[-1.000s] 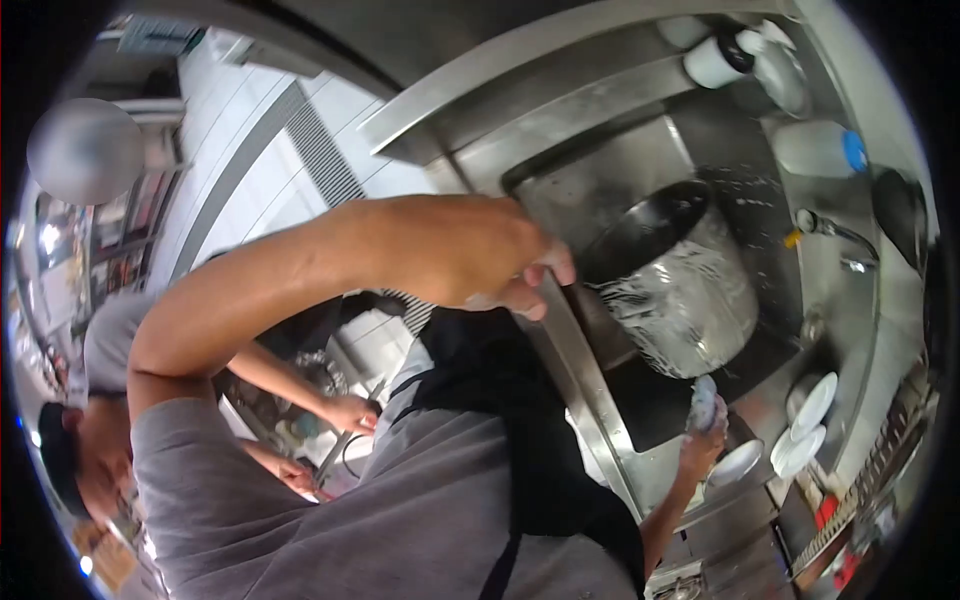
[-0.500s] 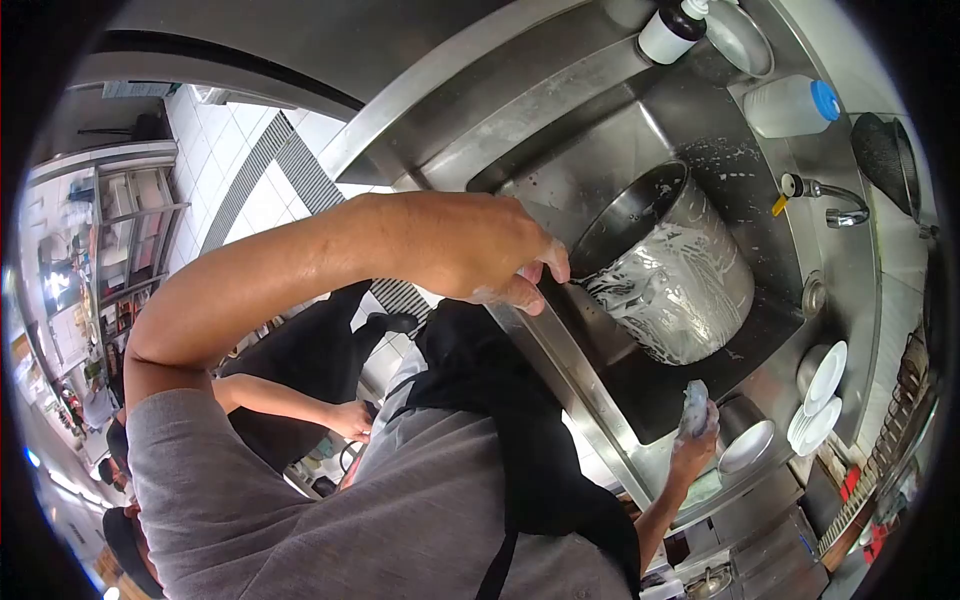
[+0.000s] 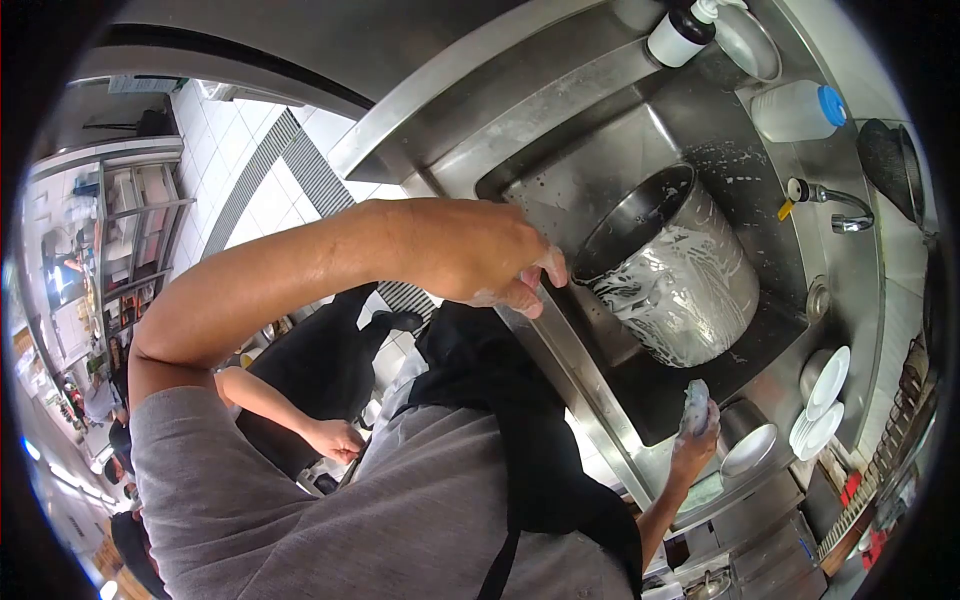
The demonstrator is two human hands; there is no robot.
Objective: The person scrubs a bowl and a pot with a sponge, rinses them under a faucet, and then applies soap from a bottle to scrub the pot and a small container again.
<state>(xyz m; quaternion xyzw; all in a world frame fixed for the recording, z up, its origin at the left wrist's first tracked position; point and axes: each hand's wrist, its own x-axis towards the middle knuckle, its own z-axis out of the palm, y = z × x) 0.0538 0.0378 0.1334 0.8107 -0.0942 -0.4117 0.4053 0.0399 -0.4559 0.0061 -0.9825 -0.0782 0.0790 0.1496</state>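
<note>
A big metal pot [image 3: 695, 300] lies tipped on its side in the sink, its mouth turned toward me. White suds streak its outer wall. My left hand [image 3: 510, 260] hangs over the near sink edge with loosely bent fingers, thumb and forefinger apart. Foam clings to its fingertips, which are right by the pot's rim. Low on the right, my right hand [image 3: 694, 450] is closed around a soapy, pale sponge [image 3: 696, 405], held beside the sink's corner, apart from the pot.
Around the sink [image 3: 640, 425] stand a pump bottle [image 3: 677, 38], a blue-capped plastic container [image 3: 795, 112] and a faucet [image 3: 840, 205]. White dishes [image 3: 822, 425] and a smaller pot [image 3: 745, 440] are at the right. Another person's hand [image 3: 335, 440] shows at my left side.
My view has shifted slightly, so the sink and pot sit a little farther right. Both my hands keep nearly the same pose. The other person's hand has moved down and left.
</note>
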